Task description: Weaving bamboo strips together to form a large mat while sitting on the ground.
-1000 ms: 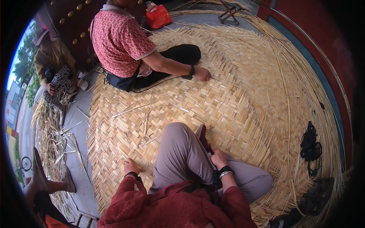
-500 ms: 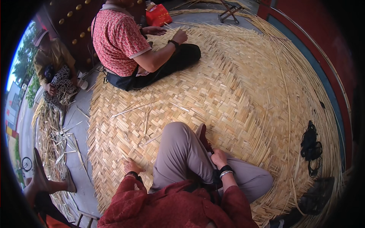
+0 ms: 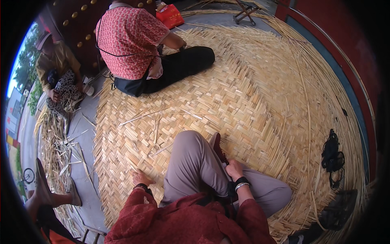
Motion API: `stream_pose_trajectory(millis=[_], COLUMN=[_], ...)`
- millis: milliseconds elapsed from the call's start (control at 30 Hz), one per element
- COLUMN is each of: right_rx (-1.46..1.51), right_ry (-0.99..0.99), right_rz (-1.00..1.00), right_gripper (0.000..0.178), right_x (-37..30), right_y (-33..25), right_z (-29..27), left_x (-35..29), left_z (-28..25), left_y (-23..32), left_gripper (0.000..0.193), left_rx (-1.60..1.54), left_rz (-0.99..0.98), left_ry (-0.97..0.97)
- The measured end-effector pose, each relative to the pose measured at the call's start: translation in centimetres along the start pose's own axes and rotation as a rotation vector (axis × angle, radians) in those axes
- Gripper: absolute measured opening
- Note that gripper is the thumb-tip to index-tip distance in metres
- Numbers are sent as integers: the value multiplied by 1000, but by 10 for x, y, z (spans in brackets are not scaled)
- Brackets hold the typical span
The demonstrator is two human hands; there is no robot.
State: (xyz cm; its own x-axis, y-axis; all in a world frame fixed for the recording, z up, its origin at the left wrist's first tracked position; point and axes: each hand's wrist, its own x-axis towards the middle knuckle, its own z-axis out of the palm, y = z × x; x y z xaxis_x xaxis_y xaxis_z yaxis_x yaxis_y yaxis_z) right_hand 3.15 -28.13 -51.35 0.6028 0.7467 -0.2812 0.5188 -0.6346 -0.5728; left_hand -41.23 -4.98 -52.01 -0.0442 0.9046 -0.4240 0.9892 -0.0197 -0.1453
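A large mat of woven pale straw-coloured strips (image 3: 195, 97) spreads under me, its strips crossing in a zigzag weave. My left hand (image 3: 141, 177) rests on the mat beside my bent knee, fingers stretched out and holding nothing. My right hand (image 3: 234, 169) is closed near my dark red shoe (image 3: 217, 147), over my folded leg. A small dark bit shows at its fingers, but I cannot make out what it is. Several loose strips (image 3: 143, 116) lie on the weave ahead of my knee.
A person in a red patterned shirt (image 3: 130, 40) sits on the mat's far left. Another person (image 3: 59, 69) sits beyond the left edge, near a heap of straw strips (image 3: 57, 162). Black straps (image 3: 332, 156) lie at right. A folding stool (image 3: 245, 14) stands far off.
The person in the red patterned shirt has turned and leaned away, and their hands have gone mostly out of sight. My own hands have not visibly moved.
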Motion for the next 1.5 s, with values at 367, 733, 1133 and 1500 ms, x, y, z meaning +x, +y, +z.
stream_pose_trajectory(millis=[367, 733, 1133, 1500], right_rx=[-15, -4, 18, 22], right_ry=[12, -23, -12, -5], right_rz=[-7, 28, 4, -4], right_gripper=[32, 34, 34, 35], right_x=[0, 1, 0, 0], right_y=[0, 0, -1, 0], right_z=[0, -1, -3, -1], left_x=[-3, -7, -10, -7], left_z=[-7, -10, -12, -10], left_y=[3, 5, 7, 5], left_gripper=[144, 133, 127, 130], left_rx=[-39, -19, -35, -31], left_rz=[-13, -4, -13, -31], left_ry=[-40, -4, 9, 5])
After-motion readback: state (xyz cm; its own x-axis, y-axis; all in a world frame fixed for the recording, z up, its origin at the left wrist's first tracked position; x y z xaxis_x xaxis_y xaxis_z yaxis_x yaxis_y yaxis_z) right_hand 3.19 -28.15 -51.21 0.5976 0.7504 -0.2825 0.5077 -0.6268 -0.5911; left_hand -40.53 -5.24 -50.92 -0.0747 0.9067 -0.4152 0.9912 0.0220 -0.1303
